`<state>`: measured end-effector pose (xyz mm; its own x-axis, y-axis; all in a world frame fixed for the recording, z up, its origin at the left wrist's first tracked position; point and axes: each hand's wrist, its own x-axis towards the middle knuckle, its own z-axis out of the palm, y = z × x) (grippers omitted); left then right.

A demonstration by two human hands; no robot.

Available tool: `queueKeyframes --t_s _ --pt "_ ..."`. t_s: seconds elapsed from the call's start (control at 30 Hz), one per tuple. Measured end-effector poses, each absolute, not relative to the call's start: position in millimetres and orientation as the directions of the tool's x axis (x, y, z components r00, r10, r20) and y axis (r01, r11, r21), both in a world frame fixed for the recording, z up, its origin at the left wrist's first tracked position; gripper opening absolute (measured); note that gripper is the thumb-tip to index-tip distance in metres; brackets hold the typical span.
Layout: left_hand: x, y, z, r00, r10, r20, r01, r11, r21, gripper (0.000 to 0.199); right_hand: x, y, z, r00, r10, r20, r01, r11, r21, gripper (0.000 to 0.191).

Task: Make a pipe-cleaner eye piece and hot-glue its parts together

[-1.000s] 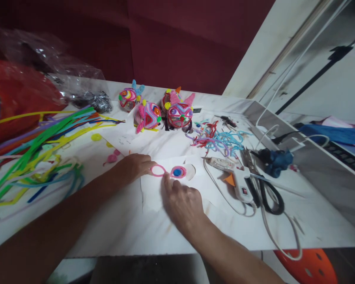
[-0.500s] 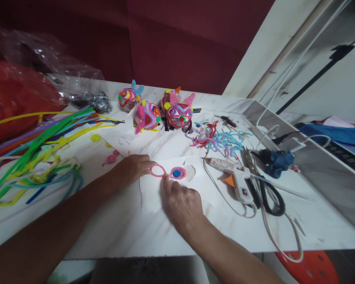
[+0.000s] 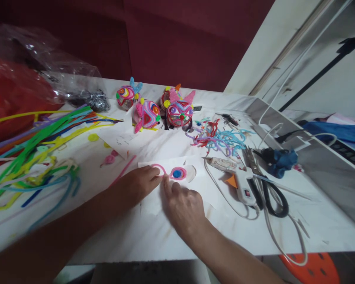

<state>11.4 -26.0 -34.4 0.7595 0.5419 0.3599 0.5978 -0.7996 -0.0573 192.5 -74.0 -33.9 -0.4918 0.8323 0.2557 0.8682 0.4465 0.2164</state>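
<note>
Fingers of my left hand (image 3: 140, 181) pinch a pink pipe cleaner (image 3: 157, 165), bent into a curve on a white paper sheet (image 3: 148, 205). A straight length of pink pipe cleaner shows beyond the left wrist. My right hand (image 3: 183, 205) presses its index fingertip on the curve's right end, the other fingers curled in; its thumb is hidden. Just right of that fingertip lies a coiled eye shape (image 3: 178, 173) with a blue centre and pink rings, on a pale cut-out piece (image 3: 191, 173). The lower part of the curve is hidden by my left fingers.
Decorated lion-head-like balls (image 3: 180, 112) stand at the back. Long coloured pipe cleaners (image 3: 38, 138) spread at left, short scraps (image 3: 221, 138) at right. Nearby are a glue gun (image 3: 242, 187), black-handled scissors (image 3: 273, 197), a craft knife (image 3: 221, 163) and a looping cord (image 3: 301, 240).
My left hand has shifted right and slightly down, covering part of the pink loop. A straight pink length now shows beyond its wrist. My right hand stays nearly in place.
</note>
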Motion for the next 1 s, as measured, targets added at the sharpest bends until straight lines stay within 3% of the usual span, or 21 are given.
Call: queueKeyframes --t_s 0.27,0.57,0.83,1.0 --pt "11.7 -24.2 -23.1 0.834 0.341 0.434 0.45 -0.875 -0.178 0.036 192.9 -73.3 -28.8 -0.506 0.841 0.192 0.856 0.462 0.234 0.053" --pt "-1.0 -20.1 -44.3 0.793 0.52 0.317 0.519 -0.85 0.094 0.037 194.0 -72.8 -30.9 -0.497 0.843 0.208 0.864 0.459 0.206 0.048" --pt "-3.3 -18.3 -38.2 0.8 0.551 0.239 0.518 -0.834 0.19 0.04 193.9 -72.4 -29.5 -0.495 0.851 0.174 0.865 0.465 0.188 0.049" --pt "-6.0 -15.6 -41.6 0.823 0.511 0.25 0.475 -0.859 0.192 0.041 197.4 -73.3 -32.3 -0.511 0.824 0.245 0.858 0.475 0.194 0.051"
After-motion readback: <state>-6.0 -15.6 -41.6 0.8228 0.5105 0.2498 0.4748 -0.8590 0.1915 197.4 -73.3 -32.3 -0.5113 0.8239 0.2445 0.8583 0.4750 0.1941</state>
